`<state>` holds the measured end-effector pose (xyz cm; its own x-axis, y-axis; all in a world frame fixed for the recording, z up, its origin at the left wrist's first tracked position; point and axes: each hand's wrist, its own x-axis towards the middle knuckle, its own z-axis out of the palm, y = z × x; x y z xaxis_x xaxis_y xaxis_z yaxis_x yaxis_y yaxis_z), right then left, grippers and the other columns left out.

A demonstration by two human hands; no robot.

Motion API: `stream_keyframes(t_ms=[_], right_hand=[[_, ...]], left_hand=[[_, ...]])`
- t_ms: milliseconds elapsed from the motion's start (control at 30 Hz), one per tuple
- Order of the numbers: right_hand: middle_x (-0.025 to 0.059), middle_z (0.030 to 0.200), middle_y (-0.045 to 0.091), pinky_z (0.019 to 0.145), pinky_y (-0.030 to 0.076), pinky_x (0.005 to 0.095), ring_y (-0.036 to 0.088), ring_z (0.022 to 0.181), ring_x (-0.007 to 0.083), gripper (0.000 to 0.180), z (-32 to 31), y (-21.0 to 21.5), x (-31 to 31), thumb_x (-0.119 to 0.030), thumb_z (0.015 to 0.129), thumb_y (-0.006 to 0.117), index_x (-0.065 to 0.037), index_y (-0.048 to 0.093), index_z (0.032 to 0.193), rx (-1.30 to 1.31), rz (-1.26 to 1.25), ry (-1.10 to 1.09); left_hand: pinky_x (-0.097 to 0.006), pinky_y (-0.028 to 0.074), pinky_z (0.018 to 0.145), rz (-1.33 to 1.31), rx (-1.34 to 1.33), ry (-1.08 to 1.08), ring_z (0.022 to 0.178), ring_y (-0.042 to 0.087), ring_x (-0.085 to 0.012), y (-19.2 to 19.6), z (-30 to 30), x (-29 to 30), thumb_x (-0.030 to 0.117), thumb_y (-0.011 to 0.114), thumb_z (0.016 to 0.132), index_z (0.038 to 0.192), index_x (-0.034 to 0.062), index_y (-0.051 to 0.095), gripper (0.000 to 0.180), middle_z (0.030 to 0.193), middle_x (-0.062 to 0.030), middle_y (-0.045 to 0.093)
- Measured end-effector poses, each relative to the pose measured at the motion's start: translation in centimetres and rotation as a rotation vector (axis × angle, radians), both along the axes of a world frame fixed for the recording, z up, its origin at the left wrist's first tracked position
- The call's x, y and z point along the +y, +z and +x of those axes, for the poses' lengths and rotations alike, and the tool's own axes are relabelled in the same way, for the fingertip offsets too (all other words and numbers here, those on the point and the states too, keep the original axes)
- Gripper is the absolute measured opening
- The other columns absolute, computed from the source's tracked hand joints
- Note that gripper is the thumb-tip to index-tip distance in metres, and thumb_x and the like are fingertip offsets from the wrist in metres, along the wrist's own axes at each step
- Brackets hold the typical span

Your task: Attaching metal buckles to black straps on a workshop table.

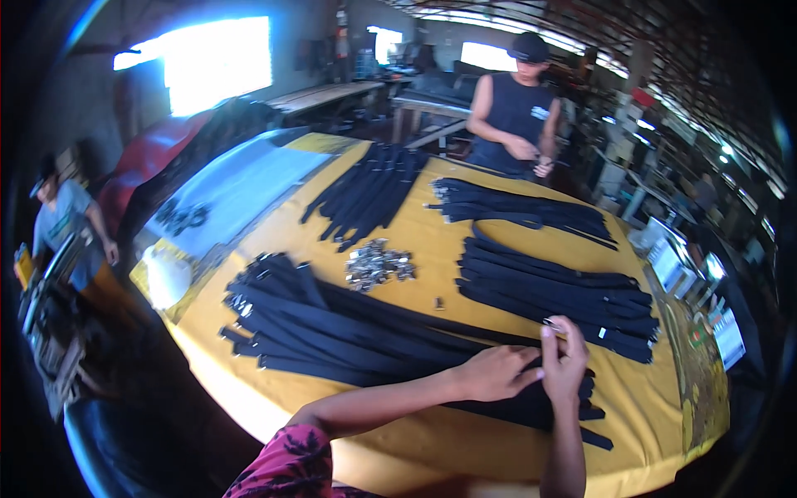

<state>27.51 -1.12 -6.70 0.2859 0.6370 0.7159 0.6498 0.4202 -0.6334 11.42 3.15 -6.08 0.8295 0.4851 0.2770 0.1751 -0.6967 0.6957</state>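
Over the right end of a large pile of black straps (357, 332), my two hands are close together. My right hand (566, 361) is raised, its thumb and forefinger pinching a small shiny metal clip (550, 323). Just left of it, my left hand (496, 373) has its fingers curled together; what lies between them, if anything, is hidden. Metal ends show at the left end of the strap pile. Beyond it lies a heap of small silvery metal clips (379, 265), and a single clip (439, 304) lies apart, nearer my hands.
Yellow sheeting (274, 224) covers the table. More strap bundles lie at the back (365, 195), far right (523, 207) and right (556, 290). A white container (166, 278) stands at the left edge. One person (515, 116) stands across the table; another (70, 216) is at far left.
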Motion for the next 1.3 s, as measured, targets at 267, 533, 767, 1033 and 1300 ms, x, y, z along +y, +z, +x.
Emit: stream_keyframes(t_ms=[267, 533, 767, 1033, 1300], right_hand=[[0.0072, 0.088, 0.067, 0.053, 0.049, 0.0220, 0.064, 0.061, 0.0093, 0.019, 2.3, -0.4, -0.3, -0.008, 0.094, 0.068, 0.002, 0.061, 0.108, 0.242, -0.142, 0.042], [0.0069, 0.101, 0.070, 0.070, 0.054, 0.0249, 0.070, 0.087, 0.0130, 0.030, 0.5, -0.6, 0.3, -0.012, 0.095, 0.068, -0.004, 0.053, 0.120, 0.586, -0.366, 0.499], [0.0046, 0.098, 0.063, 0.071, 0.054, 0.0260, 0.067, 0.085, 0.0130, 0.024, 0.3, 0.5, -0.8, -0.009, 0.101, 0.059, -0.001, 0.059, 0.123, 0.532, -0.417, 0.630], [0.0075, 0.088, 0.064, 0.059, 0.053, 0.0263, 0.064, 0.065, 0.0155, 0.019, 0.8, 0.8, -0.8, -0.012, 0.102, 0.057, 0.002, 0.061, 0.113, 0.686, -0.307, 0.623], [0.0050, 0.064, 0.061, 0.044, 0.046, 0.0232, 0.057, 0.047, 0.0123, 0.028, 1.0, 0.8, -1.2, -0.023, 0.103, 0.058, 0.003, 0.066, 0.099, 0.709, -0.386, 0.464]], left_hand=[[-0.034, 0.050, 0.067, -0.152, -0.309, 0.044, 0.079, 0.066, -0.0184, -1.0, -2.4, 1.6, 0.021, 0.066, 0.097, 0.104, 0.0022, 0.063, 0.020, 0.088, -0.0100, 0.069], [-0.024, 0.049, 0.073, -0.568, -0.464, 0.079, 0.075, 0.060, -0.0095, 0.7, -8.3, 3.2, 0.007, 0.053, 0.103, 0.122, -0.0019, 0.055, 0.021, 0.096, -0.0085, 0.071], [-0.023, 0.048, 0.060, -0.592, -0.478, 0.083, 0.064, 0.059, -0.0094, 0.2, -8.3, 2.8, 0.013, 0.055, 0.103, 0.114, -0.0010, 0.058, 0.018, 0.078, -0.0073, 0.066], [-0.021, 0.046, 0.059, -0.574, -0.473, 0.107, 0.063, 0.056, -0.0053, 0.1, -8.0, 1.9, 0.018, 0.061, 0.101, 0.111, -0.0001, 0.060, 0.021, 0.073, -0.0021, 0.064], [-0.023, 0.048, 0.059, -0.477, -0.442, 0.100, 0.067, 0.060, -0.0051, -0.6, -7.5, 1.7, 0.014, 0.063, 0.099, 0.108, -0.0009, 0.061, 0.018, 0.076, -0.0029, 0.066]])
